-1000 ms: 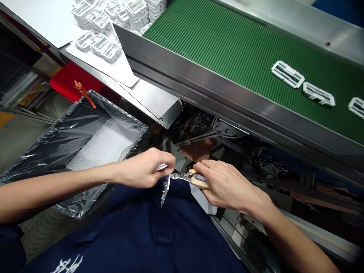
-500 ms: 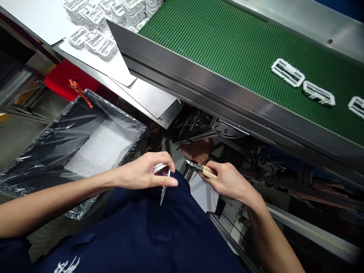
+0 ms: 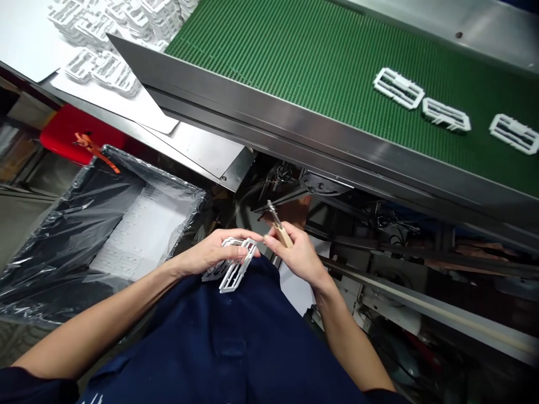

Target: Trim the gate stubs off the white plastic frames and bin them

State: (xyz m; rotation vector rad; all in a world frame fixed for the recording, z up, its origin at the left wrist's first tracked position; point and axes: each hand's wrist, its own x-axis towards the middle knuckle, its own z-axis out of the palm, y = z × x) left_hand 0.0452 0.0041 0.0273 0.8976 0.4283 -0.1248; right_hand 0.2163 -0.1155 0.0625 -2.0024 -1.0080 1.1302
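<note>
White plastic in the left hand, a little below the middle of the picture. Pinching at least two slatted pieces there, with the thumb across their near faces, the other fingers mostly tucked behind (how many pieces in all, hard to tell) and the index finger stretched out to the right. Tilted, with lower ends hanging in front of the navy shirt. Held out from the lower left along a straight, slanting forearm.

Right of that stretched finger, just beside it, curled around the pale handles of a pair of pliers with the right hand. Aimed up and slightly left with the metal nose, well clear of the slatted pieces. Reaching left with the thumb, close to the left index fingertip (touching or just short, impossible to say). Backed by a forearm slanting up from the lower right.

Across the upper right, on a green belt, three more white pieces. In the upper left, white stacks. At the left, below a red seat, a box lined with black plastic.
</note>
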